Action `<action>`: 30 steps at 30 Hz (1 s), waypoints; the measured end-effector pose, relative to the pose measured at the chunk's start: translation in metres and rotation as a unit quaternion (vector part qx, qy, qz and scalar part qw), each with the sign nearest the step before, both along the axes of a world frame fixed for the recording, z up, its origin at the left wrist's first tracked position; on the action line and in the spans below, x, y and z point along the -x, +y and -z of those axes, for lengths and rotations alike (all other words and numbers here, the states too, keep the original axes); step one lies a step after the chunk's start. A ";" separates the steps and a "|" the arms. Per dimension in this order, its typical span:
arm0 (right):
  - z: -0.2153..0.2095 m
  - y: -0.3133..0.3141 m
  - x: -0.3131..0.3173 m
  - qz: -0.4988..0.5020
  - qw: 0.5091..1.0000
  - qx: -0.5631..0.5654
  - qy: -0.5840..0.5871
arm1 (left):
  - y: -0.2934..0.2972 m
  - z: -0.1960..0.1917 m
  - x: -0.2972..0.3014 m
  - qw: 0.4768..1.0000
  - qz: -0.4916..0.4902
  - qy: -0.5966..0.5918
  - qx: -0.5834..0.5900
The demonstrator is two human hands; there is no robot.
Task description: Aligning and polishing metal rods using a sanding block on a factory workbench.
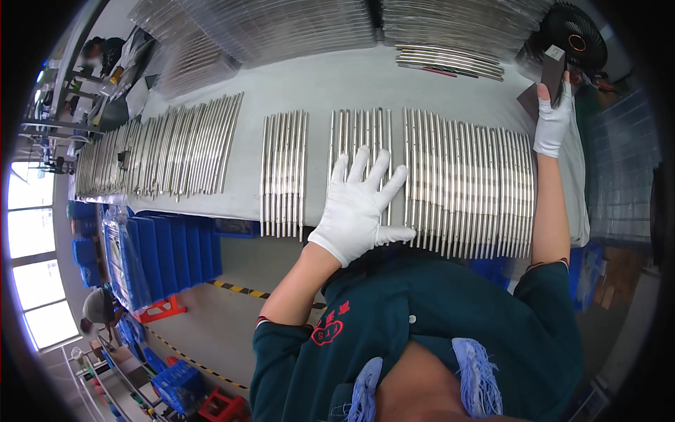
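My left hand (357,211), in a white glove, lies flat with fingers spread over a small group of slim silver metal rods (361,130). The palm hides their near ends. To its right is a wider row of rods (467,183), side by side; to its left, a narrow group (283,176). My right hand (553,130), in a white glove with bare fingertips showing, grips a dark grey flat block (553,72) at the table's right end. Another dark flat piece (529,102) is partly hidden behind that hand.
More rods (169,151) cover the table's left part. Several rods (450,58) lie crosswise at the back, before stacked clear plastic trays (295,32). A black fan (576,41) stands back right. Blue bins (172,250) are below left. Two other people are far left.
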State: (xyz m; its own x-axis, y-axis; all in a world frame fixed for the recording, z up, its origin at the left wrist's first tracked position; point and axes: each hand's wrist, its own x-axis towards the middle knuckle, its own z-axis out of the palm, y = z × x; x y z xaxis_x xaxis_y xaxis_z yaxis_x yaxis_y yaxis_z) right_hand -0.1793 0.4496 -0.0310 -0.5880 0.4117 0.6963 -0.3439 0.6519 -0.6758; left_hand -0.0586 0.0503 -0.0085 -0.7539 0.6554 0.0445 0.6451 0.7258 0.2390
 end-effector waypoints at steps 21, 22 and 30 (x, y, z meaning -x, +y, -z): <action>0.005 0.000 0.003 -0.016 0.999 -0.021 -0.029 | -0.067 -0.024 -0.023 0.960 -0.177 0.205 0.064; 0.007 0.003 0.004 -0.024 0.999 -0.023 -0.025 | -0.065 -0.028 -0.032 0.958 -0.185 0.209 0.064; -0.030 -0.042 -0.024 -0.330 0.920 -0.039 -0.207 | -0.035 0.013 -0.088 0.801 -0.412 -0.343 -0.266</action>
State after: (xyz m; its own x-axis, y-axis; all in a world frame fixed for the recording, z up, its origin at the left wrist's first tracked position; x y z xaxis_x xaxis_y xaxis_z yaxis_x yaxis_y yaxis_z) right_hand -0.1556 0.4079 -0.0007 -0.9136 -0.1716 0.3687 -0.4057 0.4457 -0.7980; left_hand 0.0291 0.0154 -0.0214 -0.8878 -0.0520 -0.4574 -0.4161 0.5153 0.7492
